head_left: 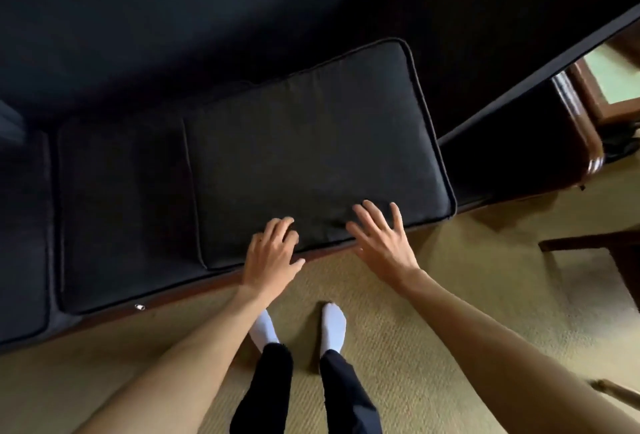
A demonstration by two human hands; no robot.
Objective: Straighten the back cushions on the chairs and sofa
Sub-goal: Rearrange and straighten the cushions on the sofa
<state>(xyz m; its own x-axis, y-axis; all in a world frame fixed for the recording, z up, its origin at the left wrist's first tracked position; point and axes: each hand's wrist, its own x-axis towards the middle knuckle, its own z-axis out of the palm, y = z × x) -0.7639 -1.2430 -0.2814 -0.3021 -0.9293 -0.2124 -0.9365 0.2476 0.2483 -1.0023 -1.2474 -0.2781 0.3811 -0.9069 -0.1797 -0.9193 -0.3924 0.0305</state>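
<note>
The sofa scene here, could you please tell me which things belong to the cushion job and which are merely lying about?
Belongs to the job:
black cushion lying on the sofa
left hand, fingers curled at the cushion's front edge
right hand, fingers spread at that edge

Just lying about:
wooden side table
carpet
</note>
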